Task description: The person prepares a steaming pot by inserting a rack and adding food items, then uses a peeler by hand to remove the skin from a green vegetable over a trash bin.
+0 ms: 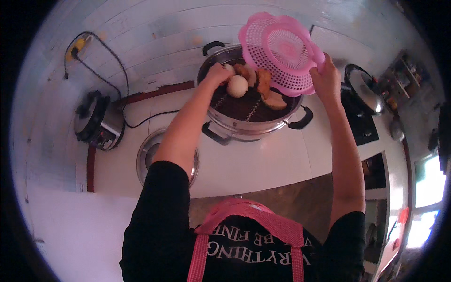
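My right hand (326,75) grips the handle of a pink plastic basket (289,46), tilted above the right back of a two-handled steel steamer pot (246,127). Inside the pot, on a dark slatted rack (239,108), lie a round pale bun (237,86), a browned piece of food (264,81) and a pale piece of food (275,101). My left hand (220,74) reaches into the pot's left back, its fingers at another pale round piece. Whether they hold it is unclear.
A steel bowl or lid (146,158) lies on the white counter under my left forearm. An electric cooker (100,121) stands at the left, with a black cord (151,115) along the wall. At the right are a black stove (363,128) and a wok or pan with a lid (364,86).
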A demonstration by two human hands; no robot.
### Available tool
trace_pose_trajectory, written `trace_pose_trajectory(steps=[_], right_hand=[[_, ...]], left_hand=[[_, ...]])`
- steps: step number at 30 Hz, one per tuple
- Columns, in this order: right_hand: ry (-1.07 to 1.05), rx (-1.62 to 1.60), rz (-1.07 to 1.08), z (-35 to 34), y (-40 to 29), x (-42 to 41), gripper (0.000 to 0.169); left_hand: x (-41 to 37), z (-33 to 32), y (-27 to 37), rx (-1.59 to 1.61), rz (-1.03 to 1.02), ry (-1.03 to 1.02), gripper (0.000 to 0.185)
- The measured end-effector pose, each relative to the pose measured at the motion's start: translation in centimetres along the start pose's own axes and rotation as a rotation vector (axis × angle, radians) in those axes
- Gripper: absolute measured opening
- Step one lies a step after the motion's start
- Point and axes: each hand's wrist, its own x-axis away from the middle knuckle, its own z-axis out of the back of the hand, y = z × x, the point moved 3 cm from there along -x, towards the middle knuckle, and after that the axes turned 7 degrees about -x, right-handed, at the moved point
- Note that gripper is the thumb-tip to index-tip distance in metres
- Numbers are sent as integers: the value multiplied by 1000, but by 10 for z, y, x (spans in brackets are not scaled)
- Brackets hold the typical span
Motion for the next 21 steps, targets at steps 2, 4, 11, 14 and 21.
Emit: trace_pose_trajectory(steps=[2,4,11,14,21], right_hand=[[76,-15,-19,13,9,11,45],[178,-56,-37,28,14,22,43],[404,-755,-427,96,82,84,27],[371,-1124,-502,140,141,143,34],[239,-1030,-807,186,230,359,44]], left_hand=[[14,-1,7,94,84,-255,21],[23,1,9,120,126,-360,18],[86,64,36,-46,-396,232,23],[142,105,-5,131,-239,448,26],[253,69,-269,-1091,348,105,53]])
